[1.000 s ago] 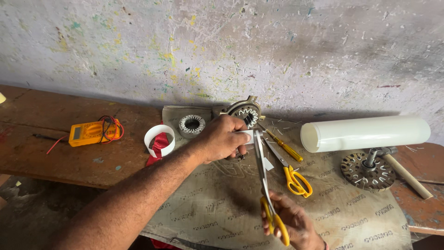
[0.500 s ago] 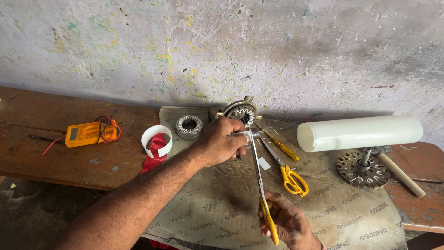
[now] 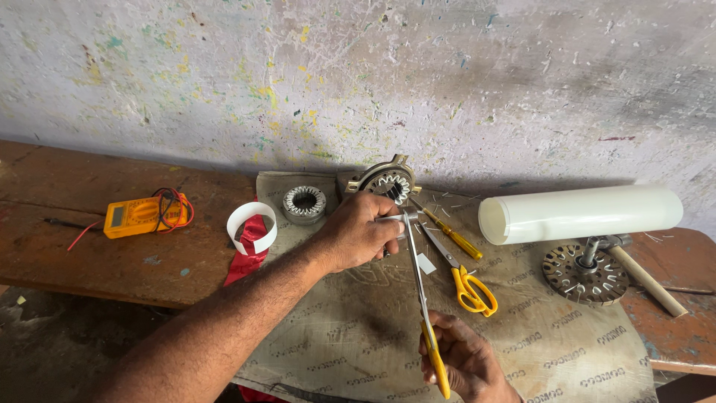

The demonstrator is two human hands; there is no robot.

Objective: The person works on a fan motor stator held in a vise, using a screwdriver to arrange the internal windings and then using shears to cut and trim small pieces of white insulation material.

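Taking the grey printed mat (image 3: 358, 328) spread on the brown wooden bench (image 3: 89, 246) as our landmark, we start well to its left, where a yellow multimeter with red and black leads (image 3: 142, 215) lies on the bare wood. At the mat's left edge sit a white paper ring over a red cloth strip (image 3: 251, 227) and a small round toothed metal core (image 3: 304, 203). Over the mat's upper middle our left hand (image 3: 356, 233) pinches a small pale strip (image 3: 394, 218), just in front of a round brass-coloured motor housing (image 3: 388, 181). Our right hand (image 3: 462, 358), at the mat's near edge, grips yellow-handled long scissors (image 3: 420, 287), blades reaching up to that strip. Further right lie a yellow-handled screwdriver (image 3: 447, 231), second yellow scissors (image 3: 466, 280), a white plastic roll (image 3: 582, 213) and a slotted metal rotor disc (image 3: 585, 272).
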